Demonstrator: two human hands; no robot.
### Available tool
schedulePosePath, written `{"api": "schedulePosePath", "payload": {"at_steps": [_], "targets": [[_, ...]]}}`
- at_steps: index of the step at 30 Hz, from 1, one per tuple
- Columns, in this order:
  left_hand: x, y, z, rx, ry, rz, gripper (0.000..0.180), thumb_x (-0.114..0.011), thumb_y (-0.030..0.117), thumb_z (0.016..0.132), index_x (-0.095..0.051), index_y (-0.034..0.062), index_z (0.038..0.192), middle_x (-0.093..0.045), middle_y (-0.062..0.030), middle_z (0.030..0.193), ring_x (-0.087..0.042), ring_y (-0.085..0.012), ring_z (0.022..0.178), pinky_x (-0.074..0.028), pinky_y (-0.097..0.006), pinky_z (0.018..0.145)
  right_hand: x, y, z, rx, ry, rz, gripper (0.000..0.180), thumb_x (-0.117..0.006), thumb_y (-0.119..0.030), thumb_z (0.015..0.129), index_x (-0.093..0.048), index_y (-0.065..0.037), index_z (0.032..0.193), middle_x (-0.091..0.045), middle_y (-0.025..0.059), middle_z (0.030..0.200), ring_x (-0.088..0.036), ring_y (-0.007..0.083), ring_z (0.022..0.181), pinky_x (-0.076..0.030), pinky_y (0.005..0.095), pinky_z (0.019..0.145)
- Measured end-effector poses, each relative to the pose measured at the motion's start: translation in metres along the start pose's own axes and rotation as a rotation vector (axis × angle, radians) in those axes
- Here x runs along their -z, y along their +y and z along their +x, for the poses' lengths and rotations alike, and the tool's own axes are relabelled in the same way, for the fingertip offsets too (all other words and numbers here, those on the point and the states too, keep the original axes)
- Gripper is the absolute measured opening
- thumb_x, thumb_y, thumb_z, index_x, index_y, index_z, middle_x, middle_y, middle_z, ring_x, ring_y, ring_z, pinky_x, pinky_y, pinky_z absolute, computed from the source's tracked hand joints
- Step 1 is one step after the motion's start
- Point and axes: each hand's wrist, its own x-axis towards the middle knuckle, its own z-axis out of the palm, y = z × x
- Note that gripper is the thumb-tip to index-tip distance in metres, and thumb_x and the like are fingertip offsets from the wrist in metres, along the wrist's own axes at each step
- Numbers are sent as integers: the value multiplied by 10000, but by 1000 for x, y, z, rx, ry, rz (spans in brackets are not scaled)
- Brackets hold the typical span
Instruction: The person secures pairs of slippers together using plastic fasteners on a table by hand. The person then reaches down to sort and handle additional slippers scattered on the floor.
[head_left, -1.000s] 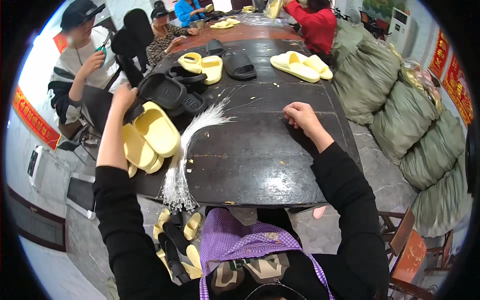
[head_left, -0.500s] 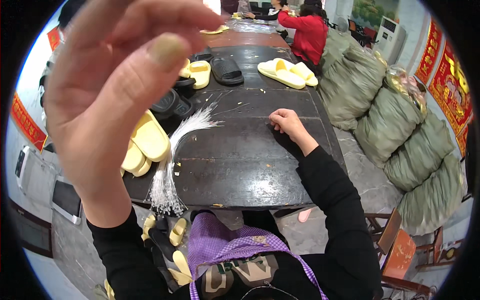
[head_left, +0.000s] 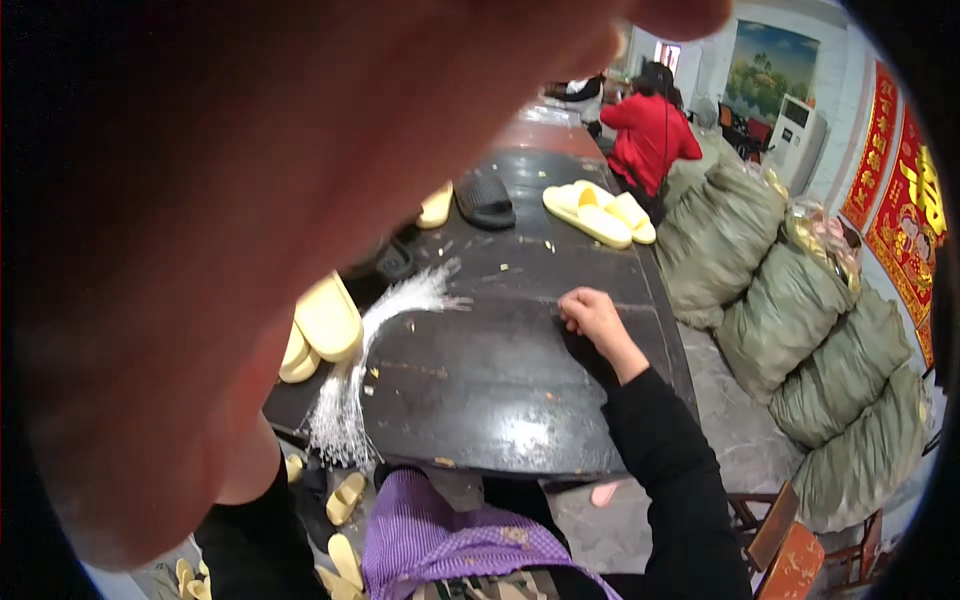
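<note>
Very large and blurred, my left hand [head_left: 260, 210] is raised close in front of the head view, covering its left and upper part. What its fingers do cannot be made out. My right hand [head_left: 595, 320] rests on the dark table [head_left: 470, 370] with its fingers curled closed; the inside of the grip is hidden. A curved bundle of thin white strands [head_left: 345, 400] lies left of centre, its lower end at the near edge. Pale yellow slippers [head_left: 330, 318] sit beside it, partly behind my left hand. Farther off are a black slipper [head_left: 485, 198] and a yellow pair [head_left: 600, 215].
Several stuffed green sacks [head_left: 775, 320] line the floor on the right. Wooden chairs [head_left: 790, 550] stand at the lower right. A person in red [head_left: 650, 135] sits at the table's far end. More yellow slippers [head_left: 345, 498] lie on the floor by my legs.
My left hand has come much nearer and now hides far more of the scene. The view has tilted up, so the table sits lower. My right hand stays closed on the table.
</note>
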Motion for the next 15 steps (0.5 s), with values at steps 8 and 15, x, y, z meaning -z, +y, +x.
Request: {"api": "schedulePosePath", "payload": {"at_steps": [8, 15], "targets": [[41, -5, -1, -7, 50, 300, 399, -455, 162, 916, -449, -43, 1259, -588, -170, 1105, -573, -175, 939, -443, -267, 823, -6, -4, -17, -34, 0, 6, 133, -572, -172, 825, -619, -48, 819, -577, -3, 682, -509, 65, 540, -380, 197, 460], [37, -4, -8, 78, -47, 353, 389, -456, 149, 915, -455, -45, 1252, -588, -173, 1106, -575, -180, 940, -446, -271, 823, -3, 2, -7, -24, -8, -1, 137, -561, -166, 830, -618, -42, 817, -579, 1, 688, -511, 64, 550, -375, 192, 460]]}}
